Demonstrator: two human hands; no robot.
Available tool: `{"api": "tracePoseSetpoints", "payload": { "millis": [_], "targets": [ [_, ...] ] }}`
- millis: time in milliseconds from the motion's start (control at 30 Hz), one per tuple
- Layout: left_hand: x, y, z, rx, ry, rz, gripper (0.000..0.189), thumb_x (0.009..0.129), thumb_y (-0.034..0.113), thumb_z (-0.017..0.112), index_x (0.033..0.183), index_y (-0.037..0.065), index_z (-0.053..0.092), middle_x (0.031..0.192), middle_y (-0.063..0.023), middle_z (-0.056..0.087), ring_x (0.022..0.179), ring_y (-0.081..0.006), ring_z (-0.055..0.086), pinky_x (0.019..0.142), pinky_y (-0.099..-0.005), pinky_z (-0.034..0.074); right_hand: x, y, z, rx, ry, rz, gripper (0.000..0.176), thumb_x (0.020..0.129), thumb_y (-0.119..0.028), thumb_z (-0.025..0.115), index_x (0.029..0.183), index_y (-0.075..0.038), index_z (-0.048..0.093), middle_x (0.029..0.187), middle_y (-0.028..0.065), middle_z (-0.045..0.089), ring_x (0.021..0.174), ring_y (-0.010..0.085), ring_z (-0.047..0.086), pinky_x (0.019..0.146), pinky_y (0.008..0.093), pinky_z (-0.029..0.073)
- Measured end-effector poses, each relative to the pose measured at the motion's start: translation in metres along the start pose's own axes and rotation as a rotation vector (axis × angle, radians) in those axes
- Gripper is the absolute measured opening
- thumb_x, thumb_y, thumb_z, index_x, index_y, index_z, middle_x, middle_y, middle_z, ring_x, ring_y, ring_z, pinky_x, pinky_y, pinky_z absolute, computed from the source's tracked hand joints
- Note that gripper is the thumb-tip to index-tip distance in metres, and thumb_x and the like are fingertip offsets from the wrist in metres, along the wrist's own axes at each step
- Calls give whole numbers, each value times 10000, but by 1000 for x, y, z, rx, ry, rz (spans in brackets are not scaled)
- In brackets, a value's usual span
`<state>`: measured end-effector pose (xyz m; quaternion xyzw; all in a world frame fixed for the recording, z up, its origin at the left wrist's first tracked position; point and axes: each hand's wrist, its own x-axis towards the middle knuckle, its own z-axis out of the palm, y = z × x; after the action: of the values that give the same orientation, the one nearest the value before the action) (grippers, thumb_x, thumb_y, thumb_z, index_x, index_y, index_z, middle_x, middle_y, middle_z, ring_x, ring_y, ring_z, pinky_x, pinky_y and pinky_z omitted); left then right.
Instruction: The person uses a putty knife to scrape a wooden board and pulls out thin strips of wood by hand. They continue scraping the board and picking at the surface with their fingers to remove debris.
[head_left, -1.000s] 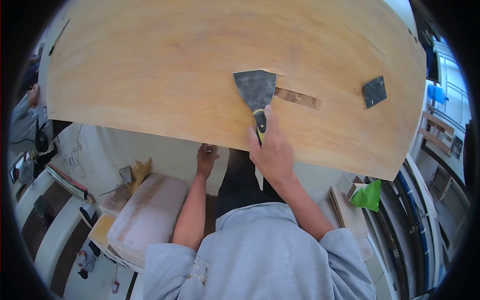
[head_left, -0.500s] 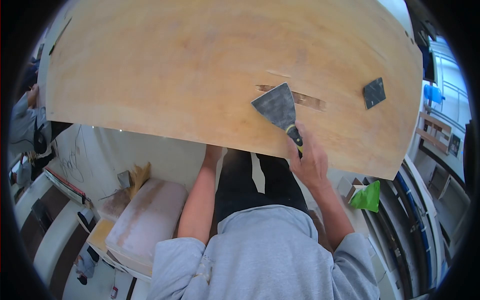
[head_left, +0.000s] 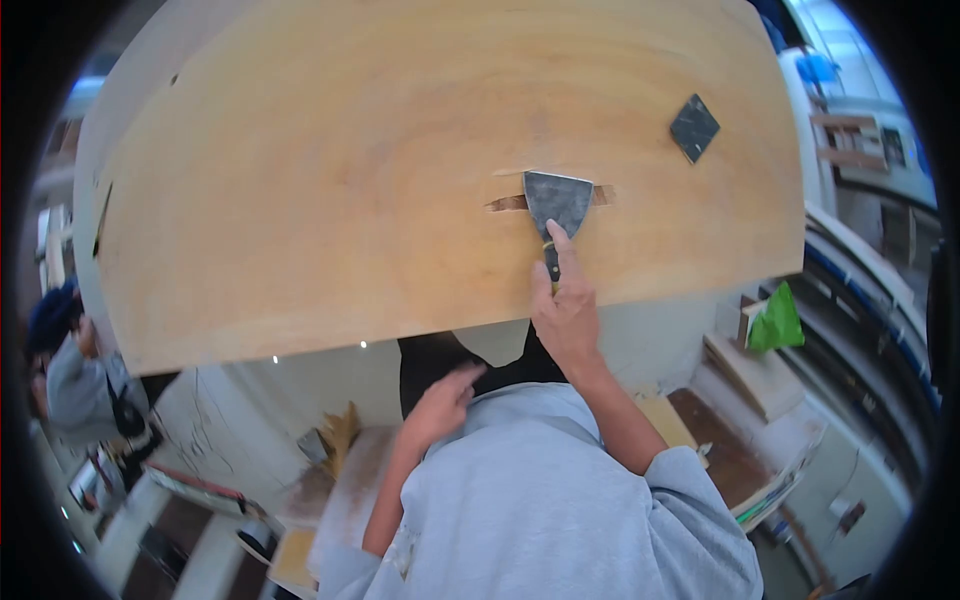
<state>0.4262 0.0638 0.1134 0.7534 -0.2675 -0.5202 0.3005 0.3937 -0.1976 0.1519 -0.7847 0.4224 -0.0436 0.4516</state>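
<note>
plywood sheet [head_left: 330, 200]: fills 12 o'clock, pale grain.
right hand [head_left: 566, 312]: centre, clenched round putty knife handle.
left hand [head_left: 442, 398]: 6 o'clock, fingers loose, spread, off the sheet.
putty knife [head_left: 557, 203]: centre, blade flat on sheet over brown gouge [head_left: 503, 204].
dark square pad [head_left: 694, 127]: 1 o'clock, on sheet.

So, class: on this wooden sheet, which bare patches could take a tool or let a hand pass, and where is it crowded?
The wooden sheet is bare across its whole left half, from the left edge to the gouged slot, and along the top above the dark square. Crowded: the slot, where the right hand holds the putty knife on it.
</note>
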Motion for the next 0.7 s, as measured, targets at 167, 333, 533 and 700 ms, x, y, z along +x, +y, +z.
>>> {"api": "tracePoseSetpoints", "payload": {
  "millis": [167,333,533,700],
  "targets": [
    [-15,54,-120,-126,13,172,318,993,47,721,1308,34,758,1212,-188,779,1090,-370,743,956,-425,582,-13,-40,49,-123,199,241,538,1111,-202,555,1641,-138,488,1263,291,731,971,531,712,837,573,566],
    [88,54,-185,323,285,683,311,953,71,781,1264,72,762,1236,-155,744,1158,-396,666,996,-476,522,-19,-49,105,-178,482,168,504,1118,-222,545,1619,-162,542,1154,238,740,974,486,730,818,578,574],
    [196,87,-185,403,356,945,446,939,103,796,1375,110,704,1431,-135,654,1356,-380,588,1224,-523,413,8,-57,115,-186,587,294,483,1104,-242,565,1584,-196,595,1029,211,737,928,466,736,789,565,585],
    [213,79,-171,456,428,957,491,952,178,806,1419,100,675,1456,-125,633,1380,-367,565,1269,-549,364,3,-29,95,-288,589,180,484,1070,-259,609,1552,-292,634,937,179,734,849,447,740,739,556,595]
  ]
}}
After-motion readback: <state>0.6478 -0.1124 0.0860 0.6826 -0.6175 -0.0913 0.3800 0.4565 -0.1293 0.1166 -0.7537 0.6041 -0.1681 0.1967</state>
